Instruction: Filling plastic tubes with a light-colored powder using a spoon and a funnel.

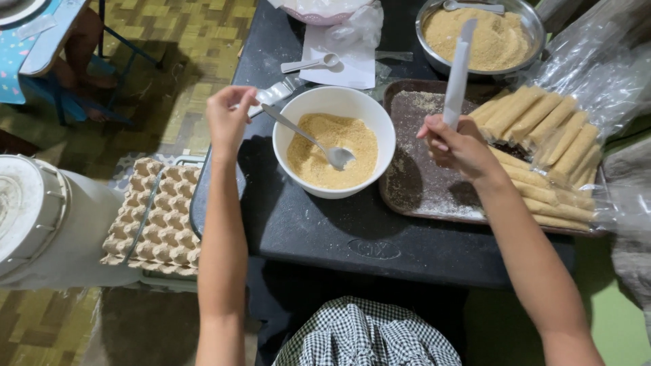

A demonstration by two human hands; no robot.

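- Pale cardboard egg tray [159,220], low and to the outside of the left hand [229,116], off the edge of the black table [325,230].
- Left hand raised above the table's left edge, fingertips bunched together and curled downward; whether pinching the spoon's handle end or just beside it, cannot tell.
- Metal spoon [308,139] lying just right of that hand, long axis slanting down and rightward, handle end nearest the left fingertips, bowl sunk in the crumbs.
- White bowl [333,141] of golden crumbs between the 2 hands, slightly nearer the left.
- Right hand [458,146] beyond the bowl's right rim, over the brown tray [434,196], fingers closed around the lower end of 1 white flat strip [459,71].
- Strip's long axis near upright, leaning slightly rightward and away toward the steel bowl [485,37] of crumbs.
- Coated rolls [542,146] stacked just right of the right hand, long axes slanting up to the right, touching one another on the tray.
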